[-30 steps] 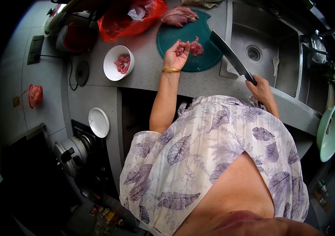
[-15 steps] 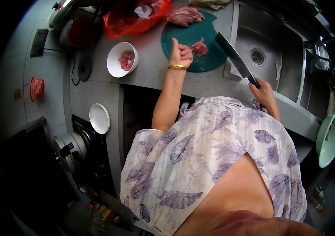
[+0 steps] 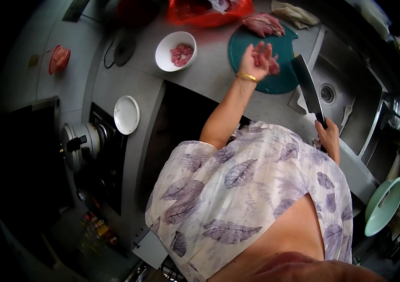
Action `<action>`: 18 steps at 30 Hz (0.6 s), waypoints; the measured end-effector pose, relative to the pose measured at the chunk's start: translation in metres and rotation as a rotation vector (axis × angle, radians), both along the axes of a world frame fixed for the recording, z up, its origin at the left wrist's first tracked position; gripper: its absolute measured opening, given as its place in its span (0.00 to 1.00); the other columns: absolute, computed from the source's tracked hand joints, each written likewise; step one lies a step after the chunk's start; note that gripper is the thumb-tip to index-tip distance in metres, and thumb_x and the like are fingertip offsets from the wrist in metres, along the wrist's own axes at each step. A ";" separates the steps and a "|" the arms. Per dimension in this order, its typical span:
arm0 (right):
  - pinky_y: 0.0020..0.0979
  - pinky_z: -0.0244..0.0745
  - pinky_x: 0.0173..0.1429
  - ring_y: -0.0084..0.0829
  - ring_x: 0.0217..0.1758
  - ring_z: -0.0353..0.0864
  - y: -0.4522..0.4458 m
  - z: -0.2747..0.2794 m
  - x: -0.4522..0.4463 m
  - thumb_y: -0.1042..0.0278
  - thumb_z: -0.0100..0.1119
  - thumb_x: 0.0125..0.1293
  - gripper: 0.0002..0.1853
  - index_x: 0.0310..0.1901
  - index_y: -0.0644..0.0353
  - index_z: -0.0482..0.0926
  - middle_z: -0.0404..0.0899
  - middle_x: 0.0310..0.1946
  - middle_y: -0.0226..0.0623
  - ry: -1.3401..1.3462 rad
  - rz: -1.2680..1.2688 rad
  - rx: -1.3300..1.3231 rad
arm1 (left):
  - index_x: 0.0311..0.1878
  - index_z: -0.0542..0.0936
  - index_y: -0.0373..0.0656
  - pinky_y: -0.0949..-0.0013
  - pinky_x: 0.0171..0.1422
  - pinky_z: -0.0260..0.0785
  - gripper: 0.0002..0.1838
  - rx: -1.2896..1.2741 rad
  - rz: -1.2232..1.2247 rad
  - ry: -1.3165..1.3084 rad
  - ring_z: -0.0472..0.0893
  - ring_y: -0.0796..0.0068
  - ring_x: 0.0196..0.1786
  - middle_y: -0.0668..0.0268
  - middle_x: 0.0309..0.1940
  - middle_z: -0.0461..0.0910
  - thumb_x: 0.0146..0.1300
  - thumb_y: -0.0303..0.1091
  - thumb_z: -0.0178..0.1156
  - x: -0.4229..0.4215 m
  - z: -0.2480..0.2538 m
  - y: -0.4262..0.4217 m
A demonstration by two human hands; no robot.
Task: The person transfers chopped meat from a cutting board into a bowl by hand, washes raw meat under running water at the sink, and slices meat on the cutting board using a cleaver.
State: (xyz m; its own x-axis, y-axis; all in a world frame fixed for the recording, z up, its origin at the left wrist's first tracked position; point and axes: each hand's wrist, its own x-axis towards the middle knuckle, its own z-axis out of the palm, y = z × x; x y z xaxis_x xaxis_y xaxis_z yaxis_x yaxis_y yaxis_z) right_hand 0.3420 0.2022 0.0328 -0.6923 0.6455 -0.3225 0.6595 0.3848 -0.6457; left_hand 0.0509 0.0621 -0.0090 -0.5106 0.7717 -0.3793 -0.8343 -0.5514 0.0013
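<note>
My left hand (image 3: 255,62), with a gold bangle at the wrist, is over the green cutting board (image 3: 279,85). Its fingers are spread and slightly blurred, beside a small heap of cut raw meat (image 3: 274,68). Whether a scrap of meat touches the palm is unclear. A larger piece of raw meat (image 3: 263,25) lies at the board's far edge. My right hand (image 3: 328,137) grips the handle of a kitchen knife (image 3: 309,87). Its broad dark blade points away from me, between the board and the sink. A white bowl (image 3: 162,55) holding meat pieces (image 3: 181,55) stands left of the board.
A red plastic bag (image 3: 209,15) and a cloth (image 3: 295,14) lie behind the board. At right is the steel sink (image 3: 350,75), with a pale green basin (image 3: 384,207) nearer me. A white lid or plate (image 3: 127,115) and a pressure cooker (image 3: 81,145) are at left.
My left hand has gone from curled fingers with the thumb up to spread fingers, closer to the cut meat. The camera view has turned and shifted. The knife stays in my right hand.
</note>
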 end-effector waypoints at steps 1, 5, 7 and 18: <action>0.36 0.64 0.28 0.32 0.19 0.66 0.000 0.000 0.000 0.59 0.57 0.54 0.18 0.27 0.71 0.72 0.67 0.15 0.47 -0.007 -0.013 -0.008 | 0.32 0.78 0.44 0.75 0.34 0.74 0.13 0.062 -0.089 0.000 0.81 0.72 0.36 0.63 0.32 0.82 0.64 0.45 0.55 0.002 -0.003 -0.005; 0.35 0.63 0.27 0.29 0.19 0.64 0.001 -0.001 0.000 0.59 0.57 0.55 0.18 0.26 0.71 0.71 0.66 0.14 0.45 -0.024 -0.020 -0.040 | 0.16 0.67 0.50 0.86 0.11 0.50 0.25 0.022 -0.179 0.039 0.63 0.86 0.14 0.75 0.13 0.65 0.63 0.55 0.52 -0.001 -0.005 -0.006; 0.36 0.62 0.27 0.28 0.19 0.64 0.000 0.000 -0.001 0.59 0.57 0.55 0.19 0.25 0.71 0.69 0.65 0.14 0.44 -0.020 -0.026 -0.051 | 0.16 0.68 0.49 0.86 0.11 0.50 0.25 0.030 -0.183 0.133 0.64 0.86 0.14 0.74 0.14 0.66 0.64 0.54 0.50 -0.009 -0.003 -0.011; 0.36 0.63 0.27 0.28 0.19 0.63 0.002 -0.002 0.001 0.60 0.57 0.57 0.18 0.25 0.71 0.69 0.66 0.14 0.43 -0.008 -0.022 -0.052 | 0.45 0.74 0.44 0.85 0.17 0.55 0.13 -0.174 -0.041 0.189 0.66 0.84 0.22 0.74 0.23 0.70 0.68 0.43 0.49 -0.022 0.039 -0.057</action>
State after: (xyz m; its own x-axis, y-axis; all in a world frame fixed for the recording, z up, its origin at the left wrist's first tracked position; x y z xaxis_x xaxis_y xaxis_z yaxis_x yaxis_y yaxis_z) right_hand 0.3434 0.2043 0.0308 -0.6752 0.6429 -0.3616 0.6729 0.3362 -0.6589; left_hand 0.0284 0.0047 0.0296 -0.5543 0.7250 -0.4088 -0.8321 -0.4947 0.2509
